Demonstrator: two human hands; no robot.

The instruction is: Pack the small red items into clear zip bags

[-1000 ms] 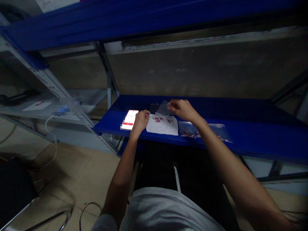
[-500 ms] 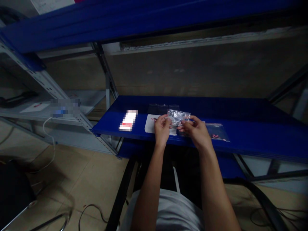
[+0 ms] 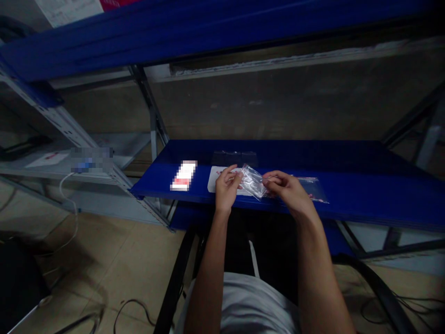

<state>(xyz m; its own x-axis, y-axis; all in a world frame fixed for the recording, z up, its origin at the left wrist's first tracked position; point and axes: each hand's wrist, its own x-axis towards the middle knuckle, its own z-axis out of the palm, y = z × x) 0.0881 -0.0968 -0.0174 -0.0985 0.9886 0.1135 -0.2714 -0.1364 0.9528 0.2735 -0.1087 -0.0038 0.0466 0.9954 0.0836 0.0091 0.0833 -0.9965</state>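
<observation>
A small clear plastic bag [image 3: 254, 182] hangs tilted between my two hands, above the front of the blue shelf. My left hand [image 3: 227, 186] pinches its upper left edge between thumb and fingers. At its right side, my right hand [image 3: 287, 187] grips the edge with the fingertips. Beneath my left hand lies a white sheet [image 3: 213, 182] with small reddish pieces on it, partly covered by the hand. Just right of my right hand, another clear bag [image 3: 315, 189] with small pink-red pieces inside rests flat on the shelf.
Behind the hands lies a further clear bag [image 3: 234, 158]. A bright, pixelated rectangular object [image 3: 184, 175] is at the left of the blue shelf [image 3: 368, 185]. A blue upper shelf beam [image 3: 222, 28] crosses above, and a grey side rack [image 3: 132, 150] stands at left.
The bag in my hands has turned, its right end tipping downward. My left hand has shifted slightly left, and my right hand has moved slightly right. The view has shifted a little.
</observation>
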